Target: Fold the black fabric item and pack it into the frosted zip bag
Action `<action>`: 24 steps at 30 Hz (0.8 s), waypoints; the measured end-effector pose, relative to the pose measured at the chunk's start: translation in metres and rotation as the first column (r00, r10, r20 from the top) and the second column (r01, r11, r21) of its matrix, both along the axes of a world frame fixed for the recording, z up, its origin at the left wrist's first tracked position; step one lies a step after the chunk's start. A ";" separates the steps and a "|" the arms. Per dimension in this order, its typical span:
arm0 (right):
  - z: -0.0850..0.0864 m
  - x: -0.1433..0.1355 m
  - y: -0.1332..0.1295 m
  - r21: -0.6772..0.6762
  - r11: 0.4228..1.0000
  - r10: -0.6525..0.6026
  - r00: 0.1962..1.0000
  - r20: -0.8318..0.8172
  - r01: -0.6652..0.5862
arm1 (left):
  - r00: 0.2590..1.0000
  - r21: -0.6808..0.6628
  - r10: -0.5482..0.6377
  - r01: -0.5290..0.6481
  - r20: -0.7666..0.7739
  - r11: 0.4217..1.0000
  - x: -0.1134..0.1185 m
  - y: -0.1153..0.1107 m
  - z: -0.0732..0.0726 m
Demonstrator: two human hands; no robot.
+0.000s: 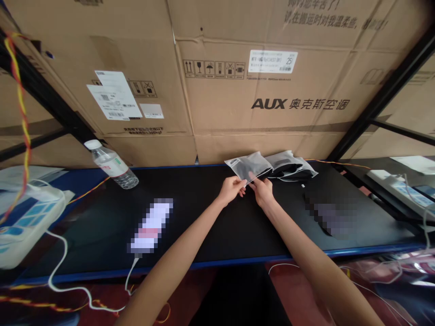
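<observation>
A frosted translucent plastic bag (pixel 247 164) stands at the back of the black shelf, with a small printed patch at its upper left corner. My left hand (pixel 232 190) is closed, pinching the bag's near edge between thumb and fingers. Close beside it, my right hand (pixel 262 190) grips the same edge, and one of its fingers shows dimly through or against the film. Just right of the held bag lie more frosted bags (pixel 288 159) with dark contents. What is inside the held bag is hard to make out.
A water bottle (pixel 113 165) leans at the back left. A lit, blurred phone (pixel 151 226) lies on the shelf with a white cable. Another dark blurred item (pixel 331 219) is at right. Large cardboard boxes (pixel 220 108) form the back, and power strips (pixel 30 226) flank the shelf.
</observation>
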State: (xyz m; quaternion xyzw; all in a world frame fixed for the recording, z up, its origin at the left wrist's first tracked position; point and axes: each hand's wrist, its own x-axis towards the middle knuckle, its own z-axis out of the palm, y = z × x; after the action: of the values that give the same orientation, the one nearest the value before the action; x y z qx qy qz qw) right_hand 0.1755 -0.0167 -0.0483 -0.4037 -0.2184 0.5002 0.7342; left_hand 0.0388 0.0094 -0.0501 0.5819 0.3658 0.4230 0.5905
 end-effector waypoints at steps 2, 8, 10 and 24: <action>0.003 -0.001 -0.001 0.008 0.999 0.032 1.000 -0.001 -0.032 | 1.000 -0.083 0.016 -0.014 0.024 0.996 0.001 0.000 0.003; 0.008 -0.009 -0.004 -0.006 0.978 0.209 0.975 0.071 -0.209 | 0.852 -0.362 0.242 -0.067 0.464 0.930 -0.006 0.006 0.016; 0.006 -0.013 -0.006 -0.014 0.965 0.261 0.958 0.116 -0.261 | 0.811 -0.385 0.218 0.009 0.542 0.923 -0.006 0.006 0.016; -0.005 -0.017 0.004 -0.019 0.986 0.160 0.911 0.381 -0.166 | 0.889 -0.332 0.008 0.163 0.457 0.929 0.005 -0.007 0.011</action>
State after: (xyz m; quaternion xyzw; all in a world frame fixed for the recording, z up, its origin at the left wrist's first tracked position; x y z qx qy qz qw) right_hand 0.1588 -0.0126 -0.0532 -0.4687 -0.3931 0.4703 0.6361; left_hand 0.0434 0.0025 -0.0387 0.3636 0.2664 0.4472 0.7725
